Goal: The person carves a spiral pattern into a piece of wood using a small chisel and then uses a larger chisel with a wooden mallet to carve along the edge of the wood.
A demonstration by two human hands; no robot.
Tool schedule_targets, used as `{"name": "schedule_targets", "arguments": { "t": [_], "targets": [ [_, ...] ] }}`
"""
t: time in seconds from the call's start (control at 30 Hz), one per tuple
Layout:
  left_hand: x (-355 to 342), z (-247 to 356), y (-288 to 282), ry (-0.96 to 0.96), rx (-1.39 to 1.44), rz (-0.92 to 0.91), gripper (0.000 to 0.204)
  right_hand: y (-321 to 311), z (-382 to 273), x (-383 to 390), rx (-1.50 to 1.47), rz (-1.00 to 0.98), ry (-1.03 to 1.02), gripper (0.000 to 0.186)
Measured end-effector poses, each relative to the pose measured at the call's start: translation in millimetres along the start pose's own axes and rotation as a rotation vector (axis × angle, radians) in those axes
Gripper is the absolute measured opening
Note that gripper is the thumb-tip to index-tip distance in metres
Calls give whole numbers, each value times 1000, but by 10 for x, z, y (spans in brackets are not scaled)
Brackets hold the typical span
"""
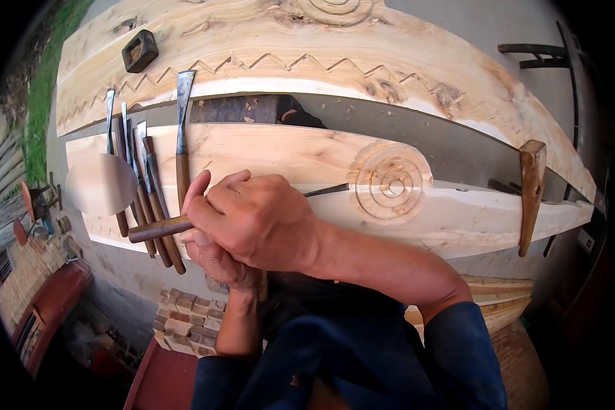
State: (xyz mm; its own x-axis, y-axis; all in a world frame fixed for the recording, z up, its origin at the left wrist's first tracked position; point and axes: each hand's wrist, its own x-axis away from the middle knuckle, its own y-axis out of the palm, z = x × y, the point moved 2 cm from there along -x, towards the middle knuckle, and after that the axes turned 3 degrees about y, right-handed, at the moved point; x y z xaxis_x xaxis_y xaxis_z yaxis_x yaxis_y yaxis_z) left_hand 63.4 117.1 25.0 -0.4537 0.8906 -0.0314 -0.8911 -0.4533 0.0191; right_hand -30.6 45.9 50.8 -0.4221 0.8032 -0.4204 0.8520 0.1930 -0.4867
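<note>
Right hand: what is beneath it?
Beneath the right hand, part of the left hand shows, and a wooden handle juts leftward. The handle's gripped end and part of the near board are covered.

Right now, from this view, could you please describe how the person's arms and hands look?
The left hand and right hand are ungloved, with five-fingered human shapes. Both forearms are bare below the dark blue left sleeve and matching right sleeve.

From a distance, I look through the left fisheye camera on the person's head, tilted steeply down. The right hand sits close, near mid-view; a pale board stretches beyond it, and dark blue clothing lies below it.
</note>
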Motion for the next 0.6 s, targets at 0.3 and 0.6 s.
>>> {"name": "schedule_targets", "arguments": {
  "t": [0.3,0.6],
  "targets": [
    [-63,-2,13,-49,-23,-67,82,-38,54,-12,44,4,8,17],
    [-84,-71,-60,56,17,-163,64,-52,75,-5,119,-39,-27,24]
  ]
}}
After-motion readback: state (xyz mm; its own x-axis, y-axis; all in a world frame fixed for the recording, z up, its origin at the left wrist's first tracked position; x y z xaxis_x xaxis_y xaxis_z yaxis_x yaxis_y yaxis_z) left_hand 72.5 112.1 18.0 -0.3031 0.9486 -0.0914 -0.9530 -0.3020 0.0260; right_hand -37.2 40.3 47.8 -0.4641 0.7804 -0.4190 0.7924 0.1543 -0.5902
